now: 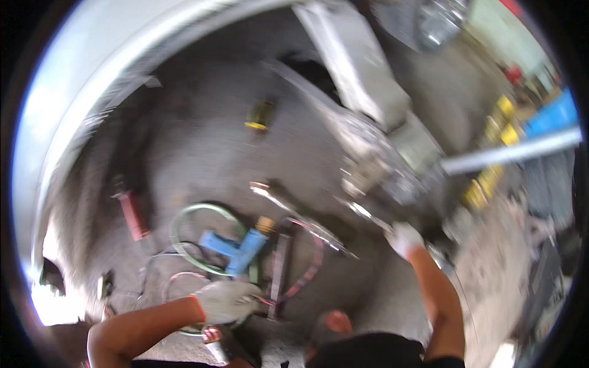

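Observation:
My right hand (405,239), in a white glove, is closed round one end of a slim silver metal tool (363,211). The tool points up and left toward a dirty metal part under a beam; blur hides its exact kind. Low at the left, my gloved left hand (227,302) has its fingers closed on a thin red-and-dark cord (316,264), which loops away to the right. Just beyond that hand lies a blue T-shaped power tool (236,250) beside a green hose (202,207). A dark flat bar (281,270) and a long silver tool (300,221) lie nearby.
A large whitish curved panel (80,116) arches over the left. A pale beam (362,67) comes down from above. On the floor are a red-handled tool (132,214) and a yellow-and-dark object (260,116). Yellow pieces (485,184) and a metal bar (515,153) are at right.

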The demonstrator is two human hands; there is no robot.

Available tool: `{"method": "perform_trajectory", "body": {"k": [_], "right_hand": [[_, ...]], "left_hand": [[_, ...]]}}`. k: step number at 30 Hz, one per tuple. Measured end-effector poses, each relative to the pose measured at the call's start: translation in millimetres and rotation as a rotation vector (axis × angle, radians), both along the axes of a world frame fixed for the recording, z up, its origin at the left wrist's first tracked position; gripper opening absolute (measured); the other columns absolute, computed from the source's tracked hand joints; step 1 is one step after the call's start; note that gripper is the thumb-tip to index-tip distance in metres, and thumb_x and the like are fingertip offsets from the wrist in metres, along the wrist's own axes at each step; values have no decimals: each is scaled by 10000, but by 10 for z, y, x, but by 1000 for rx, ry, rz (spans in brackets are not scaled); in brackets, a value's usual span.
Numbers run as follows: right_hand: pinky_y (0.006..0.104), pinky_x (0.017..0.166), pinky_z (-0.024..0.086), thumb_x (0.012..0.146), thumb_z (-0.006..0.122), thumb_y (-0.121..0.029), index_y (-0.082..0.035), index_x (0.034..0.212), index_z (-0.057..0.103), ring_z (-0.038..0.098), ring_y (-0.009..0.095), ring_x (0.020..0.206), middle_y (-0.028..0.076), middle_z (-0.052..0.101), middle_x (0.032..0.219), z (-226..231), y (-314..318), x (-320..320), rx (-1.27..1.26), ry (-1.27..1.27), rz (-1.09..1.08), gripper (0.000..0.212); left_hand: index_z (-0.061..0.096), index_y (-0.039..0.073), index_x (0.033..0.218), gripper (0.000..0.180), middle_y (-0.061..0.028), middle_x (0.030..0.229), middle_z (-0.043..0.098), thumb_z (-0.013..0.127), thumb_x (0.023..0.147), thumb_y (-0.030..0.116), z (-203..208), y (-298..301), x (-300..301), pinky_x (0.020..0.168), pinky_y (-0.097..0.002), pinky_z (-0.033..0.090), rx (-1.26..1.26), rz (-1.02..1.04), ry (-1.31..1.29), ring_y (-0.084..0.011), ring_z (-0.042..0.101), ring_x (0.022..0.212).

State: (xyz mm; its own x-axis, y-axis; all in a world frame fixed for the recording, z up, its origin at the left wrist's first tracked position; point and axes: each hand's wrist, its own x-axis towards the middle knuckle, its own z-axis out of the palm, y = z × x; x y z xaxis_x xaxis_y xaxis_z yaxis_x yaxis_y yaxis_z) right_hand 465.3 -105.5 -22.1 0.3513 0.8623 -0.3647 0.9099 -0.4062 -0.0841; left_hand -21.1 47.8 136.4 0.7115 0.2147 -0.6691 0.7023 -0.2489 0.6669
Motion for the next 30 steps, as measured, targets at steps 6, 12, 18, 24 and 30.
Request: {"method": "perform_trajectory", "body": {"k": [6,12,18,24,30], "right_hand": [[404,458,415,974,603,-248,-108,660,593,492,226,436,106,493,516,1692,-372,-617,682,334,-325,344],[291,308,272,1008,584,-404,-179,642,378,360,108,343,-44,387,489,2774,1153,-2138,411,1614,-684,476],[294,364,337,977,594,-530,-175,723,450,405,119,404,-22,394,551,2121,1811,-3383,69,1769,-517,460],[253,417,385,1048,531,-387,-156,963,473,464,86,485,-35,474,651,1414,2196,-3988,-16,2055,-242,253],[261,402,381,1054,526,-350,-180,935,473,468,90,471,-55,453,624,1275,2688,-4147,-98,1970,-217,214]], "left_hand": [[476,48,1413,655,-234,1272,597,647,891,406,317,-110,58,999,-432,498,121,-31,28,-358,615,1181],[162,68,1581,1126,-251,1580,273,812,738,433,-250,-965,390,1183,-415,322,-39,424,-122,-383,320,1455],[613,42,1247,421,-133,1179,673,686,895,260,-1316,-1486,-209,1000,-346,482,19,740,-516,-246,627,1123],[638,70,1156,361,-91,1056,680,741,854,239,-2727,-1853,-188,903,-383,515,-27,1007,-481,-236,633,974],[413,66,1392,428,-79,1269,541,497,976,121,-2212,-1152,-99,1050,-333,451,453,847,-544,-171,521,1179]]}}
